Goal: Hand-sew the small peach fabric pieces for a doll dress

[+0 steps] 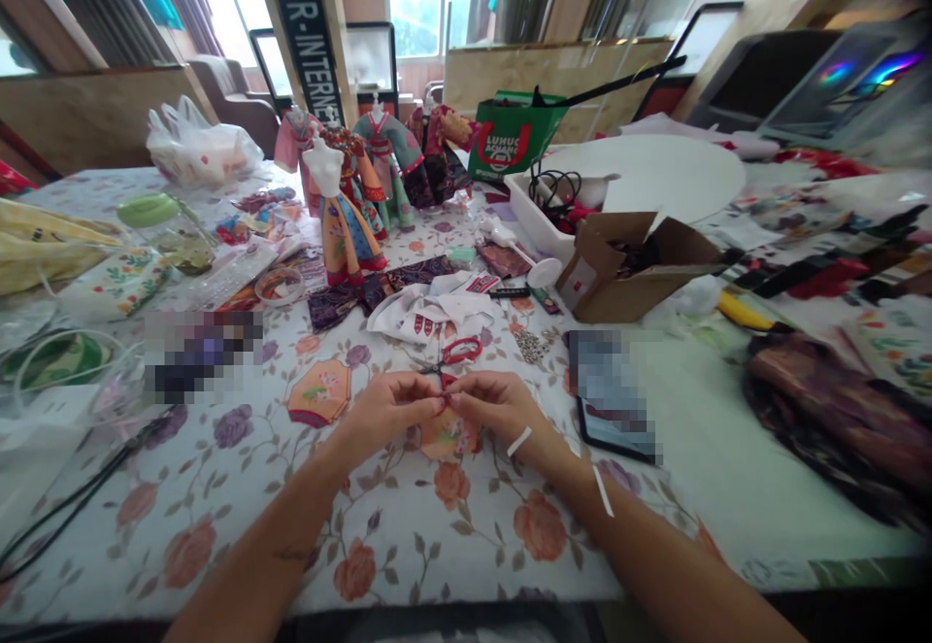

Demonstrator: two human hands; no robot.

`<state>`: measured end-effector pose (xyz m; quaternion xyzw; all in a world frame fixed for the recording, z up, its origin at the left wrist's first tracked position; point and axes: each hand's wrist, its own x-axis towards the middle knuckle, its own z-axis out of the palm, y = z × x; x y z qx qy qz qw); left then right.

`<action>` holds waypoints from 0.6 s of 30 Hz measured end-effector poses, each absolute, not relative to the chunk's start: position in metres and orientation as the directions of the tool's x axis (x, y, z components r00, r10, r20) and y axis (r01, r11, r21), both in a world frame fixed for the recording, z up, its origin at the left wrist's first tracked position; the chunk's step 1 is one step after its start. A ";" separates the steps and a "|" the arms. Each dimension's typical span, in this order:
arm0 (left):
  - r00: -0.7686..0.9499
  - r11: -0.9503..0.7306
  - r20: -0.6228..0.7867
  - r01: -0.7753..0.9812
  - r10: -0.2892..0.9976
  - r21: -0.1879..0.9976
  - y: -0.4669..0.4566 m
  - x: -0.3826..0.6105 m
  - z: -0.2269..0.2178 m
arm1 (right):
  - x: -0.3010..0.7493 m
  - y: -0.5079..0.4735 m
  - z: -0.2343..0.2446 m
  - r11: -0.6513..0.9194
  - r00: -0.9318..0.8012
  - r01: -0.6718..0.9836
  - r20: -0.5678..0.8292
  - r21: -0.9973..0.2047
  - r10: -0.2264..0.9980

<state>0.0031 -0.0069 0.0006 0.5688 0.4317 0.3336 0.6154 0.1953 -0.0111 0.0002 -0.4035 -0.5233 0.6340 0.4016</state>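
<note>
Both hands are drawn together just this side of the red-handled scissors point(455, 354). The left hand point(382, 410) and right hand point(495, 405) meet fingertip to fingertip, each pinching the top edge of a small orange fabric piece point(448, 437), which hangs under the fingers and touches the flowered table point(437, 536). Something red shows at the pinch, too small to tell what. It looks like close finger work on that edge, folding or fixing a trim. The next move would call for a firm hold with one hand while the other works, with the scissors lying within easy reach. A similar orange piece point(318, 392) lies left of the scissors, costumed dolls point(348, 225) stand beyond them, and a cardboard box point(626, 269) sits to their right.
</note>
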 end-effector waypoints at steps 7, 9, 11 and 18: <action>0.420 0.240 -0.198 -0.047 0.886 0.970 -0.011 0.004 0.009 | 0.197 -0.008 -0.005 -0.150 -0.364 -0.116 -0.098 -0.982 0.926; 0.434 0.274 -0.209 -0.090 0.876 0.958 -0.012 0.005 0.009 | 0.197 -0.008 -0.006 -0.176 -0.383 -0.138 -0.112 -0.975 0.917; 0.433 0.293 -0.221 -0.106 0.874 0.950 -0.012 0.005 0.009 | 0.198 -0.007 -0.007 -0.213 -0.398 -0.166 -0.132 -0.963 0.908; 0.442 0.301 -0.222 -0.116 0.869 0.946 -0.013 0.007 0.009 | 0.198 -0.007 -0.006 -0.328 -0.450 -0.251 -0.190 -0.911 0.872</action>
